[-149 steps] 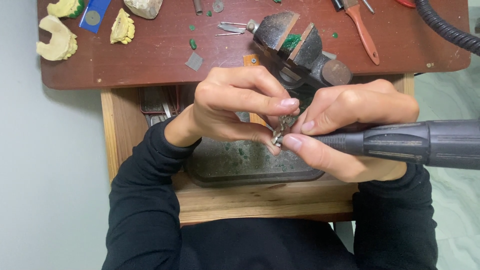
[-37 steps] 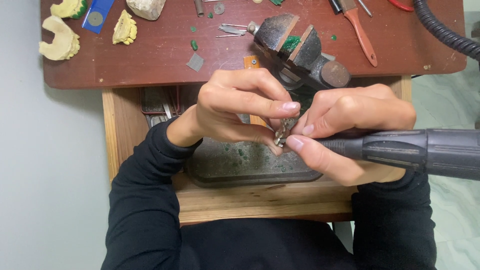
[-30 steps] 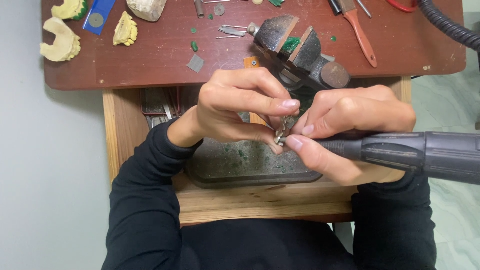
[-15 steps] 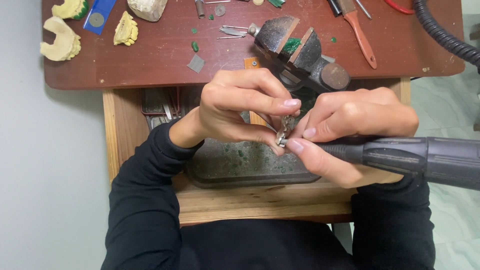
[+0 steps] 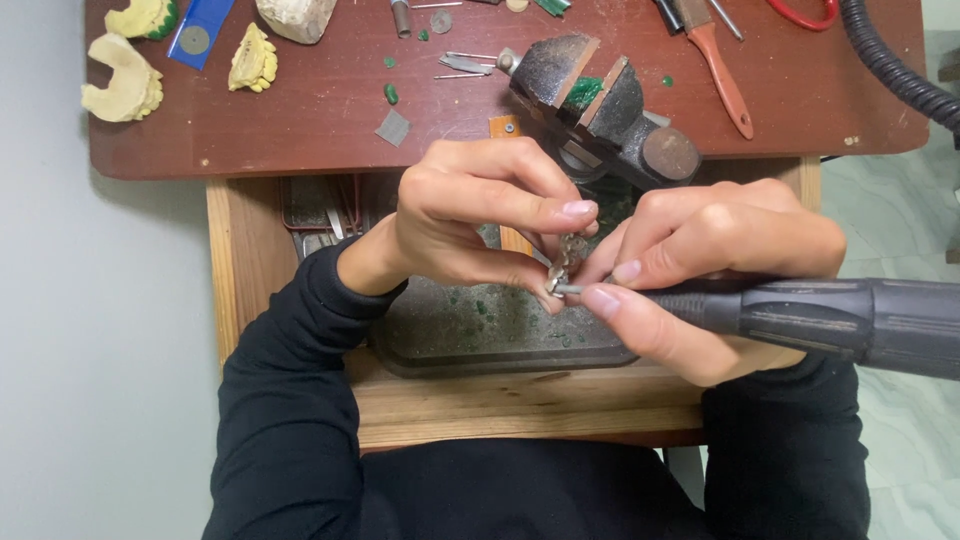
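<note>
Seen from above, a person in black sleeves works at a small wooden bench pin under a reddish-brown counter [image 5: 300, 130]. The left hand [image 5: 475, 225], at the centre of the frame, is closed in a fingertip pinch on a small silvery metal piece [image 5: 570, 255], thumb below and forefinger above. The right hand [image 5: 715, 270], right of centre, is wrapped around a dark grey rotary handpiece [image 5: 830, 320] that runs off the right edge; its slim tip meets the lower end of the metal piece just where the two hands touch. Below them lies a dark tray [image 5: 470, 330] flecked with green crumbs. On the counter above sit a small iron vise [image 5: 600, 100] gripping a green block, pale yellow plaster dental casts [image 5: 120, 85] at upper left, an orange-handled tool [image 5: 720, 65] at upper right, and a black ribbed hose [image 5: 890, 70] in the far corner. The step in hand looks like grinding or trimming the piece; the next move probably calls for a steady pinch and a slight turn of the piece to offer a fresh spot to the tip
</note>
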